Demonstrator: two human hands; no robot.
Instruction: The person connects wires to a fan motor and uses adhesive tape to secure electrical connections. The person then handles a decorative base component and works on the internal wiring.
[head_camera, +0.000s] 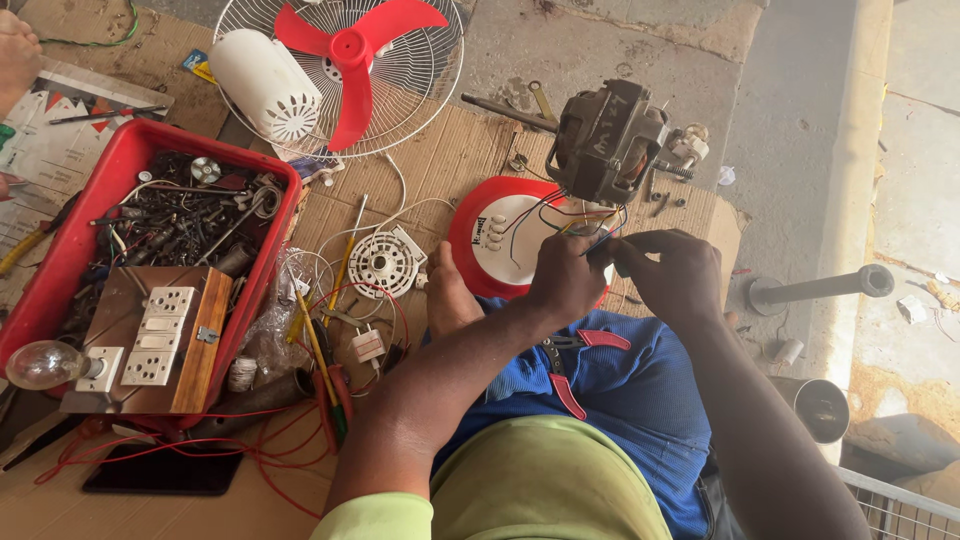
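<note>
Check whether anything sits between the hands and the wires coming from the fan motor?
Nothing visible does. The left hand and right hand already meet at the wires, pinching them just below the fan motor. The red-handled pliers lie on the lap, out of the way.

Both forearms reach forward from the lower frame and converge at centre. Left hand: fingers curled, tips pinched. Right hand: knuckles up, fingers bent inward, tips meeting the left's. Hands touching. One bare foot just left of left wrist.
</note>
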